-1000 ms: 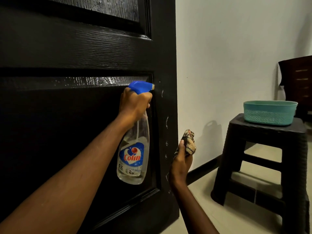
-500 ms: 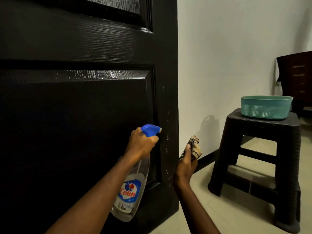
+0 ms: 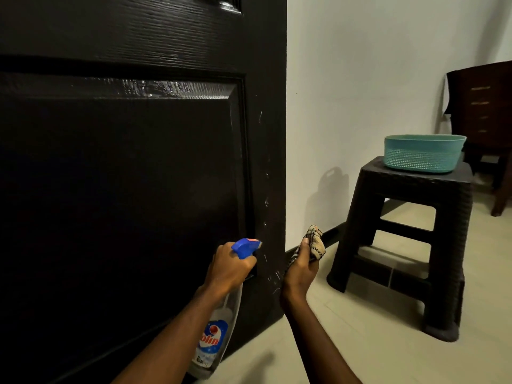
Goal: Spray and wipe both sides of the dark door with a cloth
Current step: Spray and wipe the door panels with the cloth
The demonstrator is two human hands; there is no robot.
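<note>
The dark door (image 3: 124, 176) fills the left of the view, its wood-grain face carrying 1 large raised panel with a glossy, wet-looking bevel along the top. To its right stands a pale wall (image 3: 374, 79) with a dark skirting strip at the base, meeting a light tiled floor (image 3: 360, 342). On that floor, well apart from the door, sits a dark woven-pattern stool (image 3: 401, 217). Behind it in the far right corner is a brown wooden cabinet (image 3: 484, 106). A teal perforated basket (image 3: 424, 153) rests on the stool's top.

Low against the door is a clear spray bottle (image 3: 219, 336) with a blue-and-red label and a blue trigger head (image 3: 245, 246). Its nozzle points at the door's right stile, near the panel's lower right corner. The left hand (image 3: 230, 270) grips the bottle's neck, fingers curled round it just under the trigger head. The right hand (image 3: 300, 270) is raised just beside the door's outer edge – whether it touches the edge cannot be told – and its fingers clench a bunched beige cloth (image 3: 315, 241) with dark stitching, which pokes out above the thumb. Small pale streaks and droplets (image 3: 267, 202) dot the stile from mid-height down to the hands.
</note>
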